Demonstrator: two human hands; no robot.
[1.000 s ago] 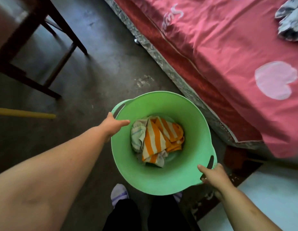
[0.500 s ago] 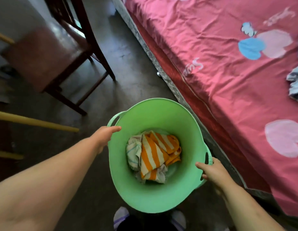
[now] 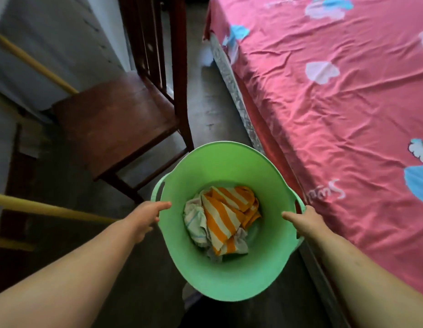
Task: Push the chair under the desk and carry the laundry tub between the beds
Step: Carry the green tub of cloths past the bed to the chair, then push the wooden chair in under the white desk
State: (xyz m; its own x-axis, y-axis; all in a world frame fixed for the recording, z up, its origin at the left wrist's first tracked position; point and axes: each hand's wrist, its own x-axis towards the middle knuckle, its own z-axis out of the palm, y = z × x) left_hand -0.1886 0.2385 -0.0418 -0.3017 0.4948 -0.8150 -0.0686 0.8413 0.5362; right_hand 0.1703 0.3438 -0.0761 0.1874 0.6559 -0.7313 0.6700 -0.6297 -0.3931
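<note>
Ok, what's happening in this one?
A person is holding a green laundry tub by its rim, left hand on one side and right hand on the other. Striped orange cloth lies inside. A wooden chair stands ahead on the left, and a bed with a pink sheet runs along the right.

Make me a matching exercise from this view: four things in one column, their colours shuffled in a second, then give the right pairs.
Things:
1. laundry tub
2. bedsheet
3. chair
4. striped cloth

Colours:
A. dark brown
B. orange and white
C. light green
D. pink with pale and blue shapes

Pairs: 1-C, 2-D, 3-A, 4-B
</note>
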